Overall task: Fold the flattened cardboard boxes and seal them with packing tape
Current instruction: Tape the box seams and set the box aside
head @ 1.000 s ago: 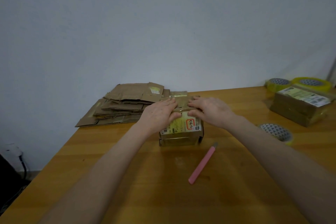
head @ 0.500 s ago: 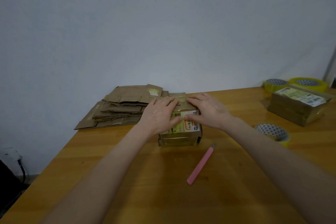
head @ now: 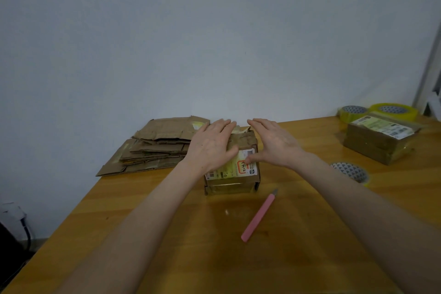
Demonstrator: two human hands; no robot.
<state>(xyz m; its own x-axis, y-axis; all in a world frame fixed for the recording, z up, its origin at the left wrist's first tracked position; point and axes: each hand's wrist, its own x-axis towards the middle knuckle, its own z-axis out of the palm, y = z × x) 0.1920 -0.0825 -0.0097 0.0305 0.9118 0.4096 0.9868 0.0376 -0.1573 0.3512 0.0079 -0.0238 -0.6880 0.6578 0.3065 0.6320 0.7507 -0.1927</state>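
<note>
Pink cutter (head: 259,216) lies on wooden table (head: 167,234).

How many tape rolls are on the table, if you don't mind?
3: two at the far right, back-left roll and back-right roll; near roll closer to the camera. More may be hidden.

So the small box (head: 235,175) is sitting mid tabletop (head: 167,246), with the left hand (head: 212,145) lying flat on its top and the right hand (head: 274,143) at the top's right edge. The stack of flattened boxes (head: 155,148) is lying at its 10 o'clock, the utility knife (head: 259,216) at 5, one tape roll (head: 350,172) at 3, and a taped box (head: 379,143) at 2 with two more tape rolls (head: 393,111) sitting just behind it.
</note>
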